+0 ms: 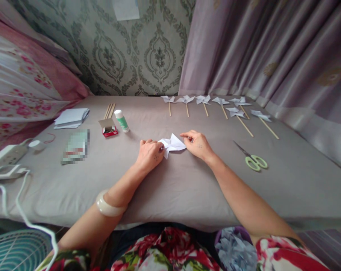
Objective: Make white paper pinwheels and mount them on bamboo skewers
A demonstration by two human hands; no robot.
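A folded white paper pinwheel [173, 144] without a stick lies on the cloth-covered surface in front of me. My left hand [151, 153] is closed on its left side, fingers pinching the paper. At its right blade is my right hand [197, 144], thumb and forefinger drawn together. Whatever may be between those fingertips is too small to make out. Scissors with light green handles [256, 162] rest to the right of my right hand. Beyond my left hand stands a white-and-green glue stick [122, 121], beside an open small red box [110, 130] of small dark items.
Several finished pinwheels on sticks [203, 100] line the back right. Loose wooden sticks [109, 111], stacked white paper [71, 117] and a blurred-out object [76, 146] lie left. A power strip [8, 156] with white cables sits at the left edge. Below are a fan [20, 250] and a purple bin [238, 244].
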